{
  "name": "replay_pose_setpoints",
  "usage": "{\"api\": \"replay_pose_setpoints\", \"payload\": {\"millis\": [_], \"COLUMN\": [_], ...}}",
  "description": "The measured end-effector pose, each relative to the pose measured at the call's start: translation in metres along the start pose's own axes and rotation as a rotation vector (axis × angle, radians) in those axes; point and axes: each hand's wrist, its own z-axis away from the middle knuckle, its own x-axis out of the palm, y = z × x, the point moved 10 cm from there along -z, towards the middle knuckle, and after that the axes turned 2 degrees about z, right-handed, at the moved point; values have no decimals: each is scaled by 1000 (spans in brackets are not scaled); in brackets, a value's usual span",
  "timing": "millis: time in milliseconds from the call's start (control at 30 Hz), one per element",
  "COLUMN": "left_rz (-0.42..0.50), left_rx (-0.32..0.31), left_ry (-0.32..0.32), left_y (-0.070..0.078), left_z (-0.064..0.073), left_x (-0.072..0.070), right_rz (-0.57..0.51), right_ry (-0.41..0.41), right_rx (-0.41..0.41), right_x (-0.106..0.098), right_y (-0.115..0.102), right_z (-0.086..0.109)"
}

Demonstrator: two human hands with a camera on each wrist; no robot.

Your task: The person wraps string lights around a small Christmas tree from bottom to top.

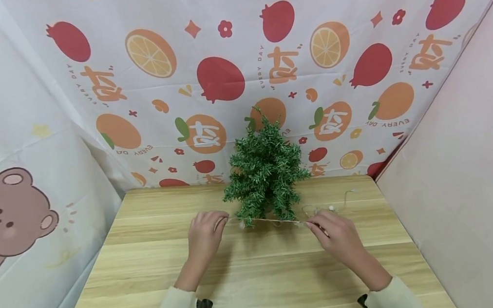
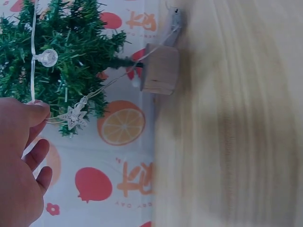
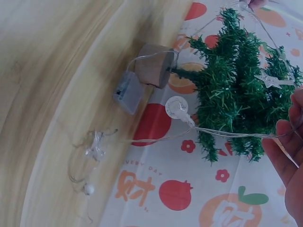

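A string of fairy lights [image 1: 274, 219] stretches between the two hands, across the front of a small green artificial Christmas tree [image 1: 267, 167]. The left hand [image 1: 205, 233] pinches its clear wire between thumb and forefinger; a round bulb [image 2: 47, 57] and a star-shaped light [image 2: 73, 117] hang beside those fingers. At the other end the right hand [image 1: 337, 236] pinches the wire, with another star light [image 3: 270, 79] and a round bulb [image 3: 176, 108] close by. The tree stands upright on a round wooden base [image 3: 154, 66]. Wire from the left hand runs down toward this base.
A clear battery box [image 3: 128, 92] sits beside the tree base on the wooden table [image 1: 257, 280]. To the tree's right, loose lights [image 3: 96, 149] trail over the tabletop. Behind the table hangs a fruit-print cloth [image 1: 219, 39], with more cloth at both sides.
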Motion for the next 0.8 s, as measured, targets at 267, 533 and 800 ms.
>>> {"api": "replay_pose_setpoints", "payload": {"millis": [267,533,800], "left_rz": [31,29,65], "left_rx": [35,65,75], "left_ry": [36,40,29], "left_y": [9,23,33], "left_z": [-15,-24,-33], "left_x": [-4,-2,2], "right_rz": [3,29,59], "right_ry": [45,55,63], "right_rx": [7,87,141], "right_x": [-11,-23,-32], "right_y": [6,18,30], "right_z": [-2,-2,-1]}}
